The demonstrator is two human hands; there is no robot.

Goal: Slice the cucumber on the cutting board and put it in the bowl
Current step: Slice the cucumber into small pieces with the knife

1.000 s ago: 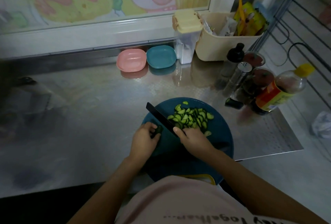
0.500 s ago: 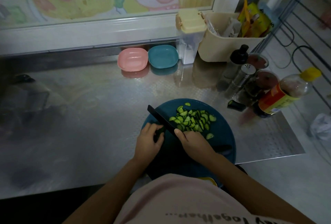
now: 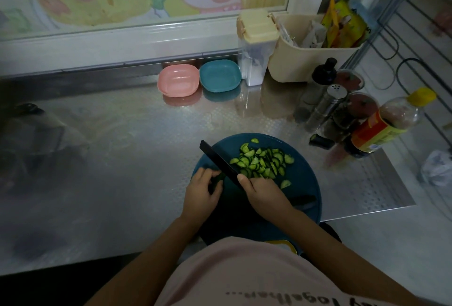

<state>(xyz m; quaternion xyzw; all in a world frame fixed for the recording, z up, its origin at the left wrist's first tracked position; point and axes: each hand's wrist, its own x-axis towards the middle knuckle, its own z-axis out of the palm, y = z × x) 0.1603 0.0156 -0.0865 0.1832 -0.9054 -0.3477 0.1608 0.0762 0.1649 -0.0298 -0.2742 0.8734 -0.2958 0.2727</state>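
At the counter's (image 3: 122,146) near edge sits a round blue cutting board (image 3: 302,183). On its far half is a loose heap of cucumber slices (image 3: 263,162), mostly half-moons, with 1 slice (image 3: 285,184) apart on the near right and 1 (image 3: 254,140) apart at the far rim. The left hand (image 3: 201,195) has its grip curled round a dark cucumber stub (image 3: 216,181) at the board's left side. The right hand (image 3: 264,190) grips the knife (image 3: 217,159) by its handle with the index finger laid along the spine. The black blade points far-left, lying between the stub and the heap. Whether the edge touches the stub, cannot tell.

At the back wall 2 bowls sit touching side by side, mouths up, well apart from the board: pink bowl (image 3: 178,80) left, teal bowl (image 3: 220,75) right, bare insides showing. Just right of the teal one is a tall clear canister (image 3: 254,66) with a cream flip lid and white stuff low inside. Next to it a beige bin (image 3: 293,66) holds yellow packets (image 3: 342,27) and pale wrappers. In front of the bin is a cluster: a dark-capped bottle (image 3: 321,78), a metal shaker (image 3: 327,105), 2 red-lidded jars, contents too dim to tell, and a yellow-capped sauce bottle (image 3: 391,122) holding dark liquid. A cut cucumber end (image 3: 320,141) lies on the counter by the sauce bottle.
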